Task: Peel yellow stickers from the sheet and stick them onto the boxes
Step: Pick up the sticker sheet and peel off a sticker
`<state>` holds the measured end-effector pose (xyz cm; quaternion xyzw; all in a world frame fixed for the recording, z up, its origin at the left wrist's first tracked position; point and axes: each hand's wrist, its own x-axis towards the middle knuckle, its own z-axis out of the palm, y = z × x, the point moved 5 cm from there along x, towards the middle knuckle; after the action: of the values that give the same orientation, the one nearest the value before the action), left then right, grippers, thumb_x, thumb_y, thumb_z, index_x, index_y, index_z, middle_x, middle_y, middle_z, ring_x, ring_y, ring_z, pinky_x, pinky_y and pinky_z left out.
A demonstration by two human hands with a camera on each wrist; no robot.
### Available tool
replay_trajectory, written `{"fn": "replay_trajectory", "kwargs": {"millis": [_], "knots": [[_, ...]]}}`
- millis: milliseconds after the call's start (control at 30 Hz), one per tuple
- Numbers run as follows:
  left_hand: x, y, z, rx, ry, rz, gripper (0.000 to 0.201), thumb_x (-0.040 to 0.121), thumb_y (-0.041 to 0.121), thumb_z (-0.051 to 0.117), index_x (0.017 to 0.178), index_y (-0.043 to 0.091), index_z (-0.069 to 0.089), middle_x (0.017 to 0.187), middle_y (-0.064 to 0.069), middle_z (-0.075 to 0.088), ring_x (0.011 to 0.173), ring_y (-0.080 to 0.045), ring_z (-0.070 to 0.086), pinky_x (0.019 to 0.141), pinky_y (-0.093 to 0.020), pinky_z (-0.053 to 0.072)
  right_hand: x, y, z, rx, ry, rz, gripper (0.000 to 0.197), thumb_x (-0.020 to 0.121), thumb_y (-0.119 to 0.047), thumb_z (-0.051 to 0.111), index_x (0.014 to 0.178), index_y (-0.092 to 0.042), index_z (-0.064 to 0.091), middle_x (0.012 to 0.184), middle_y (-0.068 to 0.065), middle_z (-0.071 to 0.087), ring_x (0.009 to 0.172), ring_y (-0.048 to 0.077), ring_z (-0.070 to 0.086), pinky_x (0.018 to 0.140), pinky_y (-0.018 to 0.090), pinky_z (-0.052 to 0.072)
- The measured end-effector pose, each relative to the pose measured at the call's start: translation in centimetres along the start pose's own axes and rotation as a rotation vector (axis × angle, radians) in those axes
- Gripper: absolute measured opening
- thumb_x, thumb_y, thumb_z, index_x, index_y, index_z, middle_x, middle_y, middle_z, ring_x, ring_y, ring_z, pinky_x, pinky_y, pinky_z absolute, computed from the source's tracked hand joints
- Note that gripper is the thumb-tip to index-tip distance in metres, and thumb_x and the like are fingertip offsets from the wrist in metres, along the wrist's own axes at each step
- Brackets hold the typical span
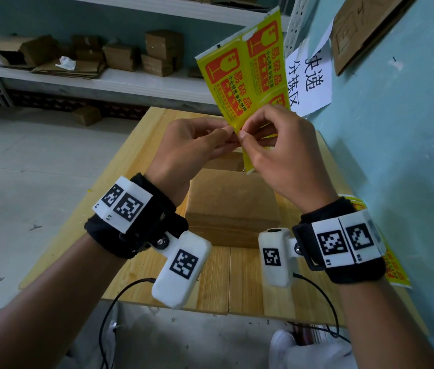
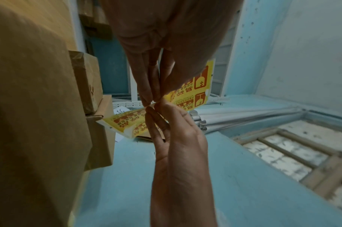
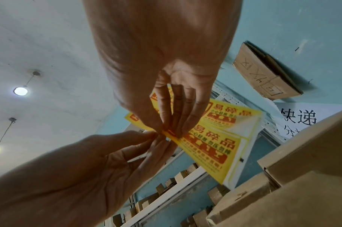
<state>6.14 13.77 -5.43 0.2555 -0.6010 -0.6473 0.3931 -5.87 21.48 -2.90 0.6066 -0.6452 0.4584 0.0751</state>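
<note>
A yellow sticker sheet (image 1: 245, 65) with red fragile labels stands upright in the air over a plain cardboard box (image 1: 232, 206) on the wooden table (image 1: 240, 278). My left hand (image 1: 228, 130) pinches the sheet's lower corner between thumb and fingertips. My right hand (image 1: 244, 134) pinches the same corner from the other side, its fingers touching the left ones. In the left wrist view the left hand (image 2: 150, 98) meets the right hand (image 2: 156, 110) on the sheet (image 2: 193, 92). The right wrist view shows the right hand (image 3: 166, 129), the left hand (image 3: 154, 136) and the sheet (image 3: 215, 141).
Another sticker sheet (image 1: 397, 272) lies at the table's right edge, under my right wrist. A blue wall with a paper sign (image 1: 309, 75) runs close on the right. White shelves (image 1: 120, 75) with several cardboard boxes stand behind. Cables (image 1: 120, 296) hang at the table's front.
</note>
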Motion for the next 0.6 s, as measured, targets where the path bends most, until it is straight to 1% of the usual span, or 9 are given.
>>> {"fn": "replay_trajectory", "kwargs": {"millis": [67, 100, 200, 333, 400, 467, 533, 600], "knots": [[-0.04, 0.11, 0.07, 0.061, 0.006, 0.048, 0.010, 0.092, 0.005, 0.061, 0.089, 0.002, 0.070, 0.095, -0.018, 0.072, 0.091, -0.024, 0.071, 0.084, -0.028, 0.059, -0.01, 0.01, 0.05, -0.019, 0.002, 0.004, 0.008, 0.089, -0.017, 0.066, 0.087, -0.010, 0.065, 0.088, 0.002, 0.067, 0.080, 0.013, 0.066, 0.072, 0.031, 0.058], [-0.08, 0.21, 0.11, 0.099, 0.009, 0.075, 0.010, 0.091, 0.005, 0.062, 0.087, 0.004, 0.071, 0.095, -0.018, 0.072, 0.092, -0.025, 0.071, 0.085, -0.030, 0.059, -0.01, 0.03, 0.05, -0.023, 0.003, 0.009, 0.009, 0.089, -0.018, 0.066, 0.088, -0.009, 0.065, 0.088, 0.003, 0.067, 0.080, 0.013, 0.067, 0.071, 0.032, 0.058], [-0.19, 0.37, 0.23, 0.186, 0.011, 0.132, 0.009, 0.091, 0.007, 0.063, 0.086, 0.008, 0.072, 0.094, -0.018, 0.072, 0.091, -0.024, 0.071, 0.084, -0.033, 0.059, -0.03, 0.13, 0.05, -0.017, 0.005, 0.031, 0.012, 0.089, -0.019, 0.066, 0.088, -0.008, 0.066, 0.088, 0.004, 0.069, 0.079, 0.015, 0.068, 0.069, 0.035, 0.060], [-0.16, 0.32, 0.36, 0.264, 0.010, 0.178, 0.012, 0.092, 0.006, 0.062, 0.091, 0.004, 0.073, 0.092, -0.017, 0.073, 0.090, -0.027, 0.071, 0.084, -0.037, 0.059, 0.01, 0.12, 0.07, -0.054, -0.007, 0.055, 0.012, 0.087, -0.021, 0.066, 0.088, -0.009, 0.069, 0.087, 0.002, 0.070, 0.078, 0.013, 0.068, 0.071, 0.036, 0.060], [-0.19, 0.32, 0.42, 0.302, 0.004, 0.203, 0.013, 0.092, 0.007, 0.061, 0.093, 0.003, 0.073, 0.090, -0.014, 0.074, 0.087, -0.024, 0.071, 0.081, -0.033, 0.060, -0.03, -0.11, 0.08, -0.089, -0.025, 0.049, 0.012, 0.088, -0.021, 0.065, 0.090, -0.010, 0.070, 0.086, -0.001, 0.069, 0.077, 0.012, 0.067, 0.073, 0.036, 0.060], [-0.30, 0.41, 0.55, 0.349, -0.005, 0.227, 0.014, 0.093, 0.009, 0.060, 0.094, 0.006, 0.074, 0.089, -0.009, 0.074, 0.085, -0.019, 0.071, 0.078, -0.029, 0.060, -0.12, -0.40, 0.13, -0.138, -0.050, 0.037, 0.013, 0.090, -0.022, 0.064, 0.092, -0.010, 0.070, 0.084, -0.006, 0.064, 0.078, 0.011, 0.065, 0.076, 0.036, 0.059], [-0.33, 0.47, 0.61, 0.392, -0.008, 0.248, 0.014, 0.093, 0.011, 0.060, 0.094, 0.008, 0.074, 0.088, -0.006, 0.074, 0.084, -0.016, 0.071, 0.078, -0.031, 0.060, -0.17, -0.51, 0.16, -0.166, -0.065, 0.033, 0.015, 0.092, -0.022, 0.062, 0.094, -0.010, 0.070, 0.085, -0.006, 0.061, 0.079, 0.012, 0.064, 0.077, 0.035, 0.058], [-0.28, 0.45, 0.63, 0.423, -0.004, 0.265, 0.014, 0.093, 0.013, 0.061, 0.094, 0.010, 0.075, 0.087, -0.004, 0.074, 0.083, -0.016, 0.071, 0.079, -0.038, 0.059, -0.14, -0.46, 0.19, -0.177, -0.067, 0.034, 0.016, 0.093, -0.023, 0.061, 0.095, -0.009, 0.069, 0.087, -0.002, 0.065, 0.080, 0.013, 0.064, 0.077, 0.035, 0.057]]}}
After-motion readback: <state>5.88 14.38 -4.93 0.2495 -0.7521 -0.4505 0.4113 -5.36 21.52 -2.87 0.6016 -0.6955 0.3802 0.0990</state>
